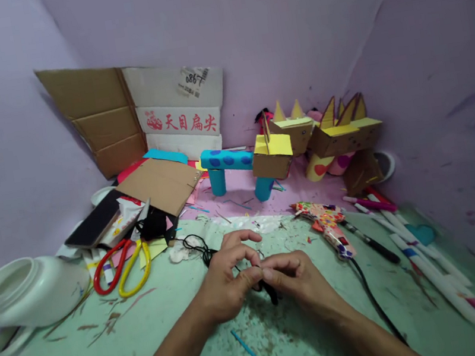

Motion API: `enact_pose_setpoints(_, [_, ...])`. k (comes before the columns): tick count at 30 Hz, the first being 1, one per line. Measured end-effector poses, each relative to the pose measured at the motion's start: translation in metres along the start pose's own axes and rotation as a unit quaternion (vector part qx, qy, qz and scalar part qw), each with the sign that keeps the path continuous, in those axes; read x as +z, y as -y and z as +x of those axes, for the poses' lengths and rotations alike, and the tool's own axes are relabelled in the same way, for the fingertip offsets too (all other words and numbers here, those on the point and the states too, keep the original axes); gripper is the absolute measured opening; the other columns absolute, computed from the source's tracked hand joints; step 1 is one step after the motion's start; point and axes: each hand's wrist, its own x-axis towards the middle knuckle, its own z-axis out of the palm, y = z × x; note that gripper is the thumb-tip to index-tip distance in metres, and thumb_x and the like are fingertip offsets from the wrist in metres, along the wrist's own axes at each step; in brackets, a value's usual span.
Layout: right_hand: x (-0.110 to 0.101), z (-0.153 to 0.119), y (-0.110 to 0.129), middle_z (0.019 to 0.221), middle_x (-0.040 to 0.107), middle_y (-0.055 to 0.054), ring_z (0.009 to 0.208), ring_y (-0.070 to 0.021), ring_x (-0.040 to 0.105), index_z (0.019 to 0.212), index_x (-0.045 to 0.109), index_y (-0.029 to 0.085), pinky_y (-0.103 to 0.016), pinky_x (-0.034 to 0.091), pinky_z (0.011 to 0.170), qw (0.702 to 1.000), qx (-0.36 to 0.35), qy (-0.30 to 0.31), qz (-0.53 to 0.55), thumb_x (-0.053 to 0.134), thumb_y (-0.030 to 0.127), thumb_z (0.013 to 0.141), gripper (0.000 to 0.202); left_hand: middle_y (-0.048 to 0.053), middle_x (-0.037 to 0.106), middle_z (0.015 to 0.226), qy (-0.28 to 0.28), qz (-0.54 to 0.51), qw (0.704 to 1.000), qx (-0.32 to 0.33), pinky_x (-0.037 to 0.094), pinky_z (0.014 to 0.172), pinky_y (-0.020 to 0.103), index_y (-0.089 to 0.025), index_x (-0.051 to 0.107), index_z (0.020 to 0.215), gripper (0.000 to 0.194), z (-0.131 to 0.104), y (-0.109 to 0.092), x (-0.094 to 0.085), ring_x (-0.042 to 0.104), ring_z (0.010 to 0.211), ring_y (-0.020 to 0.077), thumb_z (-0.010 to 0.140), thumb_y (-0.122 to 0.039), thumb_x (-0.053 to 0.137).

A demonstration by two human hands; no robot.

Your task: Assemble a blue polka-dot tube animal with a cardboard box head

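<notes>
Low over the middle of the table, my left hand [230,275] pinches black yarn [272,294] between thumb and index finger. My right hand [296,277] meets it fingertip to fingertip and pinches the same yarn. A short dark bundle of it hangs below my fingers, while a loose strand [198,245] runs back left to a black yarn ball [154,222]. Just behind my hands stands a cardboard animal figure with a blue spotted body [228,160] on tube legs and a yellow-topped box head [273,157].
Scissors [121,271] with red and yellow handles lie left, near a white jug [34,291]. A patterned glue gun [328,224] with a black cord rests right, beside several markers [433,273]. More box-headed figures [343,134] and a flattened carton [180,115] stand at the wall.
</notes>
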Motion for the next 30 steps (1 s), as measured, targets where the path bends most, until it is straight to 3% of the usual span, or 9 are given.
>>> enact_pose_setpoints(10, [0.003, -0.003, -0.001, 0.054, 0.056, -0.003, 0.051, -0.0121, 0.043, 0.058, 0.066, 0.014, -0.025, 0.033, 0.048, 0.999, -0.025, -0.038, -0.007, 0.065, 0.043, 0.072, 0.033, 0.007, 0.054, 0.105, -0.077, -0.189, 0.977, -0.055, 0.037, 0.09, 0.034, -0.016, 0.066, 0.058, 0.008, 0.001, 0.009, 0.008, 0.051, 0.102, 0.0224, 0.06, -0.02, 0.073])
enact_pose_setpoints(15, [0.004, -0.005, -0.008, 0.049, 0.05, 0.0, 0.046, -0.0106, 0.039, 0.057, 0.064, 0.014, -0.025, 0.028, 0.045, 0.996, 0.007, -0.087, 0.009, 0.067, 0.043, 0.071, 0.032, 0.007, 0.055, 0.104, -0.121, -0.137, 0.983, -0.031, 0.038, 0.089, 0.033, -0.018, 0.07, 0.065, 0.005, 0.0, 0.009, 0.014, 0.052, 0.096, 0.0203, 0.061, -0.02, 0.073])
enact_pose_setpoints(19, [0.003, -0.002, -0.01, 0.052, 0.052, 0.0, 0.047, -0.0106, 0.039, 0.06, 0.063, 0.015, -0.024, 0.029, 0.046, 0.99, 0.038, -0.126, 0.057, 0.067, 0.044, 0.07, 0.031, 0.009, 0.053, 0.11, -0.141, -0.129, 0.981, -0.036, 0.043, 0.079, 0.03, -0.018, 0.07, 0.087, 0.023, 0.002, 0.01, 0.011, 0.055, 0.09, 0.0188, 0.067, -0.029, 0.07])
enact_pose_setpoints(22, [0.0, 0.001, -0.009, 0.059, 0.058, -0.003, 0.055, -0.0128, 0.044, 0.06, 0.064, 0.016, -0.025, 0.034, 0.05, 0.984, 0.021, -0.156, 0.079, 0.066, 0.043, 0.071, 0.03, 0.006, 0.057, 0.102, -0.224, -0.144, 0.962, -0.052, 0.043, 0.073, 0.026, -0.017, 0.067, 0.087, 0.022, 0.003, 0.012, -0.001, 0.055, 0.08, 0.0144, 0.072, -0.033, 0.066])
enact_pose_setpoints(26, [-0.004, 0.003, -0.014, 0.061, 0.061, -0.005, 0.062, -0.0181, 0.052, 0.059, 0.065, 0.018, -0.029, 0.041, 0.057, 0.976, 0.002, -0.197, 0.088, 0.069, 0.047, 0.066, 0.03, 0.0, 0.058, 0.067, -0.378, -0.148, 0.909, -0.092, 0.041, 0.062, 0.023, -0.014, 0.065, 0.08, 0.021, 0.003, 0.01, -0.023, 0.051, 0.063, 0.0113, 0.068, -0.032, 0.067])
enact_pose_setpoints(30, [-0.006, 0.008, -0.027, 0.059, 0.061, -0.005, 0.058, -0.0234, 0.055, 0.058, 0.066, 0.027, -0.036, 0.046, 0.048, 0.948, 0.008, -0.303, 0.092, 0.069, 0.051, 0.061, 0.024, -0.002, 0.053, 0.055, -0.457, -0.14, 0.875, -0.07, 0.038, 0.055, 0.022, -0.013, 0.063, 0.074, 0.02, 0.002, 0.004, -0.051, 0.048, 0.055, 0.0106, 0.067, -0.031, 0.061])
